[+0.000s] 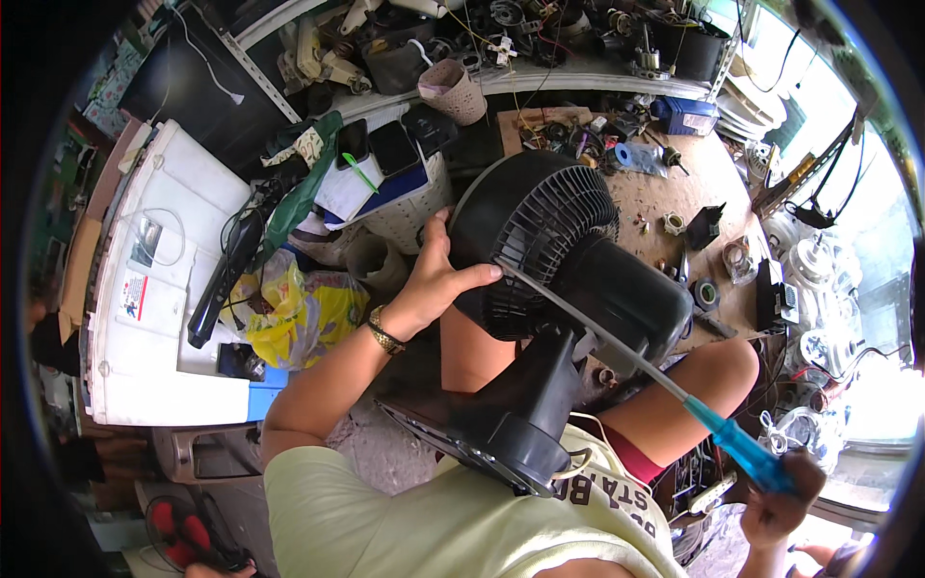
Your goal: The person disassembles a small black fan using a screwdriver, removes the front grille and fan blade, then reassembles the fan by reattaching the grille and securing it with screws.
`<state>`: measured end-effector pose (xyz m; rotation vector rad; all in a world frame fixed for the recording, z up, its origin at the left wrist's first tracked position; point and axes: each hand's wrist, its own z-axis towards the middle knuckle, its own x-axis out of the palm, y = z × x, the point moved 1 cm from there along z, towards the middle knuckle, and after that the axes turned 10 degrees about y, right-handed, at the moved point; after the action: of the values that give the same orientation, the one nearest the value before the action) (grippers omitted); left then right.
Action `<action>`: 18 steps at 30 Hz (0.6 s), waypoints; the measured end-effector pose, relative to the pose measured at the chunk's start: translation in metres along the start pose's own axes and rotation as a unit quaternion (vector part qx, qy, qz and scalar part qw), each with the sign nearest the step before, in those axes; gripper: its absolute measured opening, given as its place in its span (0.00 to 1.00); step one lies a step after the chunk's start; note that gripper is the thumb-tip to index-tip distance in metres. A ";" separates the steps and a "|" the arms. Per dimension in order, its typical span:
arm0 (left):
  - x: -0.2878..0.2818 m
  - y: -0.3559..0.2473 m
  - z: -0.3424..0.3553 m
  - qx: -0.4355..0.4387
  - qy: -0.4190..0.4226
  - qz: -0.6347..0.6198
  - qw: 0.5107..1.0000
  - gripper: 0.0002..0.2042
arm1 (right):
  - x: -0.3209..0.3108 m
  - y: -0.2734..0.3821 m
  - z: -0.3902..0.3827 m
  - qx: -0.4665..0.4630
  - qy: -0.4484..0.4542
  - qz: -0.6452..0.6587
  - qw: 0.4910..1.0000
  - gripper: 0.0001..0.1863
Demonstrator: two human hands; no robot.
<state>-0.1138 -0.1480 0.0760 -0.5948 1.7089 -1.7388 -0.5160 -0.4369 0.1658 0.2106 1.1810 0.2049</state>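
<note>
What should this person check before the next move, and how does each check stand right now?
1. Left grip on the black plastic fan with the round slatted head: ok, fingers and thumb on it.
2. Right grip on the long grey-shafted screwdriver with a blue handle: ok, handle held.
3. Left thumb well clear of the screwdriver's tip: not ok, it shows right beside it.
4. Tip seated in a screw: cannot tell, too small.
5. Thin pale cord unplugged: cannot tell, no plug visible.
</note>
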 end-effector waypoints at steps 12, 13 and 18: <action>0.002 -0.003 -0.001 0.006 0.000 0.006 1.000 0.51 | -0.004 0.016 0.018 0.168 -0.045 0.161 0.971 0.33; 0.002 -0.004 -0.002 0.011 0.000 0.003 1.000 0.50 | 0.001 0.010 0.012 0.143 -0.049 0.149 0.977 0.31; 0.005 -0.005 -0.001 0.014 -0.012 -0.009 1.000 0.49 | 0.001 0.013 0.015 0.158 -0.048 0.113 0.980 0.34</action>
<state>-0.1189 -0.1507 0.0808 -0.6180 1.6658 -1.7580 -0.5027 -0.4249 0.1737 0.6293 1.0876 0.2035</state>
